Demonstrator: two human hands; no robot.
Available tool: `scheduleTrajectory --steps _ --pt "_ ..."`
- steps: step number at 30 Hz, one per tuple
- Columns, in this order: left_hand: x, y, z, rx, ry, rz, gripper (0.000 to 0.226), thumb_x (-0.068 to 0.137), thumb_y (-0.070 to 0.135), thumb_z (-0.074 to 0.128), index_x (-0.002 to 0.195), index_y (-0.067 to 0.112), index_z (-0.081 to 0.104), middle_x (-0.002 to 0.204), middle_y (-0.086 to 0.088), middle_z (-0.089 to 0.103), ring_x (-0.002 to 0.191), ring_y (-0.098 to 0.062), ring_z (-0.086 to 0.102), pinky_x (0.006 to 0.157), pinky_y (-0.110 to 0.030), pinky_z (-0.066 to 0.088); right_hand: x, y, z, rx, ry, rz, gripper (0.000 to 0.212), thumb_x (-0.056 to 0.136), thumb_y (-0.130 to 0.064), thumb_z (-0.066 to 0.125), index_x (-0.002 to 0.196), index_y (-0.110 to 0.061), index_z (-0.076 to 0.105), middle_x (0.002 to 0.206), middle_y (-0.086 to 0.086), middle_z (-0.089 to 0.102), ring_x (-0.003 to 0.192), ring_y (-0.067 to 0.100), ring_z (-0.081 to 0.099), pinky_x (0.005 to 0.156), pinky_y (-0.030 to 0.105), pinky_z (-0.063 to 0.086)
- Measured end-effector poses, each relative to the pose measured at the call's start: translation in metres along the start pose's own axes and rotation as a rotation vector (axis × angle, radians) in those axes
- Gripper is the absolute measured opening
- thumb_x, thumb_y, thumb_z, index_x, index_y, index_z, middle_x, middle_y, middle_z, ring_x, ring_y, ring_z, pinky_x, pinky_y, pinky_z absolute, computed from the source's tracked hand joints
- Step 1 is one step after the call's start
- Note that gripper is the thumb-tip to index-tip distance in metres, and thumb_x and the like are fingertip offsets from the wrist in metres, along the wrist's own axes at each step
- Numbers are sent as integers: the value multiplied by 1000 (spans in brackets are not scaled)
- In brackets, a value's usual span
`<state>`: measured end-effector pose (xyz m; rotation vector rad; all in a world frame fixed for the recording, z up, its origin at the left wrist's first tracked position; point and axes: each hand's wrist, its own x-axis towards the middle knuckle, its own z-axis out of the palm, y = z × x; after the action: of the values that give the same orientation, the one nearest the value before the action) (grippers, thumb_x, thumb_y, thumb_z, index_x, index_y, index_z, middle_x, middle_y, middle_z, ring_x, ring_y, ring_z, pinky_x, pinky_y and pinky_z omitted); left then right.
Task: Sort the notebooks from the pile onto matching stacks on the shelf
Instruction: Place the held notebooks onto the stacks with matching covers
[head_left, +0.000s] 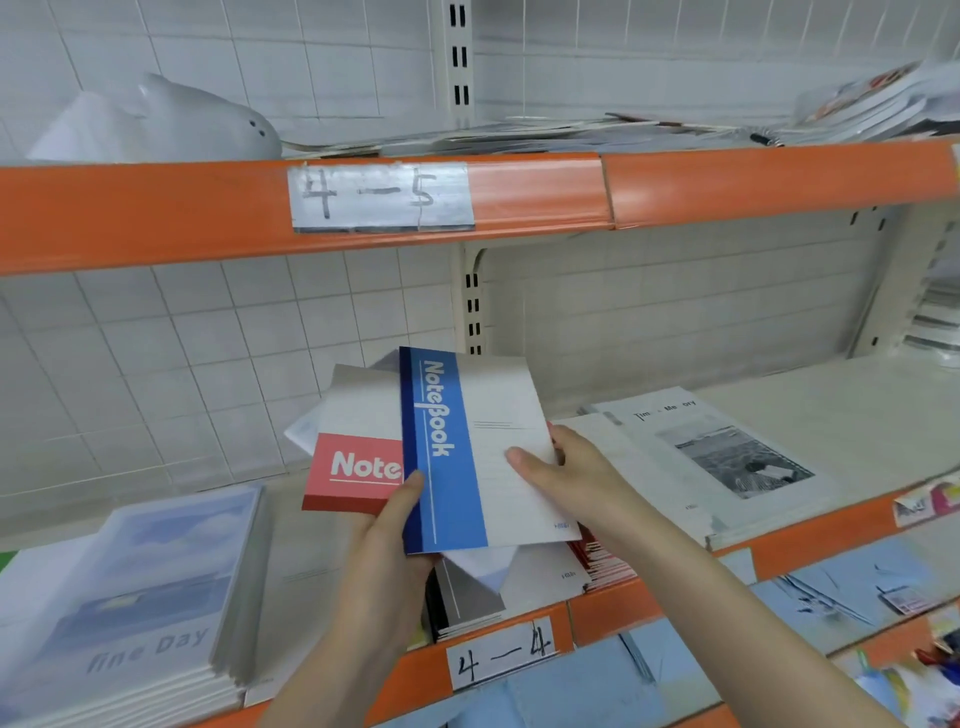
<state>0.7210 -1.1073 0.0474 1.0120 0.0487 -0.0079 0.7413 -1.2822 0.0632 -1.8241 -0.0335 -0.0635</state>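
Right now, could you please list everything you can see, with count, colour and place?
blue notebook: one, blue and white, top of the held pile
red notebook: one, red and white, in the pile beneath
Fine Day stack: one, pale blue, shelf left
Time Memory stack: one, white with grey photo, shelf right
shelf label 4-5: one, white, upper orange rail
shelf label 4-4: one, white, lower rail
left hand: holds the pile
right hand: grips the blue notebook

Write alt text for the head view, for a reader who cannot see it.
Two hands hold a fan of notebooks over a shelf: the left hand grips the pile from below, the right hand pinches the top blue notebook, with a red notebook behind. On the shelf lie a Fine Day stack at left and a Time Memory stack at right.
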Motion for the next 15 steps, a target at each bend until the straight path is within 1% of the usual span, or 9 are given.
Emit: scheduleTrajectory --steps 3,6,9,12,13,15 --pt "0 9 -7 30 6 42 13 96 26 50 103 21 59 82 7 75 73 -9 72 74 -36 50 3 -3 7 55 160 -21 22 90 -27 62 110 -27 54 104 -9 65 94 7 63 72 29 55" --pt "-2 25 -28 25 16 89 14 96 23 49 107 24 58 88 5 75 80 -12 72 76 -37 51 11 -9 14 82 288 -61 17 91 -19 59 107 -21 53 98 -6 62 85 8 60 63 23 46" --pt "-5 46 -67 39 113 189 21 96 24 50 116 25 55 92 6 74 86 -13 70 73 -33 52 25 -10 30 68 374 -59 17 93 -17 55 108 -8 56 96 0 63 79 12 58 55 23 40" --pt "-10 71 -112 39 211 264 21 96 24 50 117 24 55 91 7 73 82 -11 71 67 -30 56 35 -12 58 155 351 -27 16 94 -16 52 106 -5 57 91 3 63 72 13 58 53 22 39" --pt "-13 80 -128 25 245 267 21 96 23 50 115 23 56 92 5 73 81 -11 71 67 -31 56 37 -12 69 175 318 -17 15 95 -16 52 104 -6 57 90 3 64 72 13 58 55 23 41" --pt "-20 99 -161 -14 294 270 23 95 23 51 117 20 58 101 -2 71 83 -14 71 64 -31 58 40 -17 96 202 239 -8 13 95 -17 52 102 -7 58 96 5 66 80 18 63 64 29 49"
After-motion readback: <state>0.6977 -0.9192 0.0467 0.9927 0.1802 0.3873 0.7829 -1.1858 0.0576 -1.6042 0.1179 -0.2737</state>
